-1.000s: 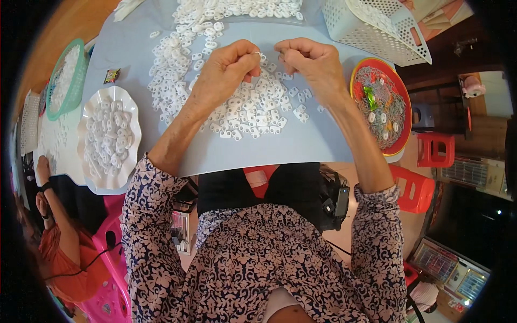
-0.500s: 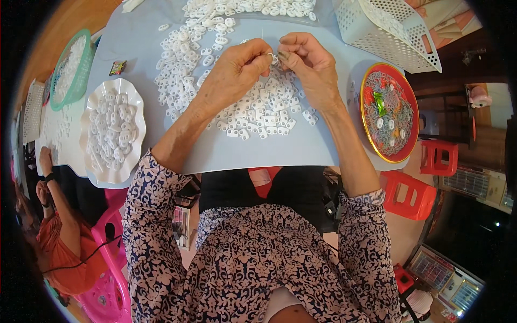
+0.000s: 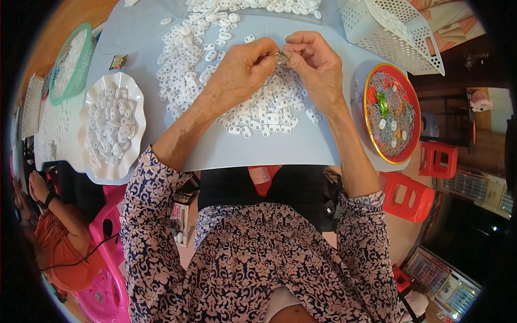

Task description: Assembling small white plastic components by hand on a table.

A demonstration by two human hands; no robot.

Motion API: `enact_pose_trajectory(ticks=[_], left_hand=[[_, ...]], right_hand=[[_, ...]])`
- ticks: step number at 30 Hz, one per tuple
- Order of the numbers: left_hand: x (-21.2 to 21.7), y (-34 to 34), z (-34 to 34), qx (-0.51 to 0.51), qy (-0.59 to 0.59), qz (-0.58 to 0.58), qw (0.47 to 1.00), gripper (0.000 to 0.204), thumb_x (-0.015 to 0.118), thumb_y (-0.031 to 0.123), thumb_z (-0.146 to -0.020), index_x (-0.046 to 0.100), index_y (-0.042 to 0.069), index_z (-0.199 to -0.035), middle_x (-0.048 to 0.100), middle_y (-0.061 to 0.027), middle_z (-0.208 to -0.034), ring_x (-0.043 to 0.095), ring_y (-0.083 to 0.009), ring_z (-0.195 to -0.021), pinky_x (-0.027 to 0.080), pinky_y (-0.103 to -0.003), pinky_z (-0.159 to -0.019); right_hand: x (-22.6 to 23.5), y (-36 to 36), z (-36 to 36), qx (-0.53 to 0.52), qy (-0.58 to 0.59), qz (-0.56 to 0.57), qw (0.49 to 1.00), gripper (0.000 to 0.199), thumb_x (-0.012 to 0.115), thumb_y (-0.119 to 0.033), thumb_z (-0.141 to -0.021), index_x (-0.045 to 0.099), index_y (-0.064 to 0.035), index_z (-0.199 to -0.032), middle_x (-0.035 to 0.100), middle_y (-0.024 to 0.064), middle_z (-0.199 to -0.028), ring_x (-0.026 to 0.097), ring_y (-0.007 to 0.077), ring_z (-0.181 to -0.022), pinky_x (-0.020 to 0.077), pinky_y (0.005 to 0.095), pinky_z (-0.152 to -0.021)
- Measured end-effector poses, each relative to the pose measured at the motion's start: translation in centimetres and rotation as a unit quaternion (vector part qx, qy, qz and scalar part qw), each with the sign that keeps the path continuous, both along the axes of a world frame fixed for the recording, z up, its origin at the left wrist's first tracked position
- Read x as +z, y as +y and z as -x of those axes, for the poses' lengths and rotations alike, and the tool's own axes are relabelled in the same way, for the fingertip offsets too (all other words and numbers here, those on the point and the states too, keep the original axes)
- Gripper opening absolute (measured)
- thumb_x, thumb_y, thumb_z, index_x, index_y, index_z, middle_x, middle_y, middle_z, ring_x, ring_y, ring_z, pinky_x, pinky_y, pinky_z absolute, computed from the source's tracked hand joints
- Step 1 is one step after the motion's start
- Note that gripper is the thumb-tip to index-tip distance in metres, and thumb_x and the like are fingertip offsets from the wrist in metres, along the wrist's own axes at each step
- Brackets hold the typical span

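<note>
My left hand (image 3: 240, 70) is closed, thumb and forefinger pinching a small white plastic piece (image 3: 279, 55). My right hand (image 3: 318, 65) meets it there, its thumb and forefinger pressed together on the same piece. The fingers hide most of it. A fine, thread-like line (image 3: 266, 30) rises above my left fingertips. Under and around both hands spreads a heap of white oval plastic pieces with holes (image 3: 266, 116), lying loose on the pale blue table (image 3: 258, 151).
At left stand a scalloped white dish (image 3: 110, 174) of white pieces, a candy packet (image 3: 118, 62) and a green basket (image 3: 83, 75). At right are a red tray (image 3: 414, 116) of thin grey bits and a perforated white basket (image 3: 362, 27). A person in orange (image 3: 67, 242) sits at left.
My hands stay nearly in place, with the fingertips drawn slightly closer over the white piece. At the left, the other person's hands have come together.
</note>
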State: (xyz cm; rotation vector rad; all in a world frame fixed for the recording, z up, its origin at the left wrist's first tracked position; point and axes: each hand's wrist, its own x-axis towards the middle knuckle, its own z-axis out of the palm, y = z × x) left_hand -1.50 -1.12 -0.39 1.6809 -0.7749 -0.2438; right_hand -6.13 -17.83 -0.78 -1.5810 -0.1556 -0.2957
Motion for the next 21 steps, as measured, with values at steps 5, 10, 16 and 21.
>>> enact_pose_trajectory(ticks=[5,10,16,21], left_hand=[[-0.1,-0.1,0.1,0.021,-0.070,-0.012,0.997,0.011,0.050,0.009,-0.088,0.052,-0.001,-0.083,0.049,-0.0107,-0.060,0.044,-0.0154,-0.054,0.039,-0.031,-0.052],[0.7,0.0,0.3,0.009,-0.072,-0.025,0.997,0.011,0.050,0.009,-0.087,0.052,-0.001,-0.084,0.050,-0.0128,-0.061,0.044,-0.0181,-0.053,0.039,-0.032,-0.052],[0.9,-0.2,0.6,0.014,-0.079,-0.002,0.997,0.010,0.051,0.009,-0.088,0.054,0.000,-0.086,0.050,-0.0113,-0.061,0.045,-0.0159,-0.053,0.040,-0.031,-0.051],[0.5,-0.4,0.6,0.045,-0.086,0.002,0.995,0.010,0.053,0.010,-0.088,0.055,0.000,-0.087,0.051,-0.0106,-0.061,0.047,-0.0143,-0.054,0.040,-0.030,-0.051]], right_hand=[[0.4,0.2,0.1,-0.010,-0.010,0.017,1.000,0.015,0.062,-0.002,-0.086,0.060,-0.0005,-0.101,0.064,0.0004,-0.084,0.054,0.0028,-0.071,0.0452,0.0169,-0.062],[0.3,-0.5,0.2,-0.015,0.027,0.031,0.999,0.005,0.064,-0.004,-0.086,0.065,0.0008,-0.086,0.058,-0.0041,-0.068,0.047,0.0017,-0.059,0.0385,0.0175,-0.051],[0.4,-0.3,0.3,-0.025,0.010,0.059,0.998,0.009,0.066,-0.009,-0.086,0.065,0.0001,-0.084,0.057,-0.0047,-0.066,0.044,0.0013,-0.059,0.0368,0.0176,-0.050],[0.7,-0.3,0.4,-0.033,0.035,0.080,0.996,0.013,0.063,-0.012,-0.088,0.064,0.0008,-0.086,0.059,-0.0028,-0.070,0.046,0.0029,-0.061,0.0386,0.0177,-0.054]])
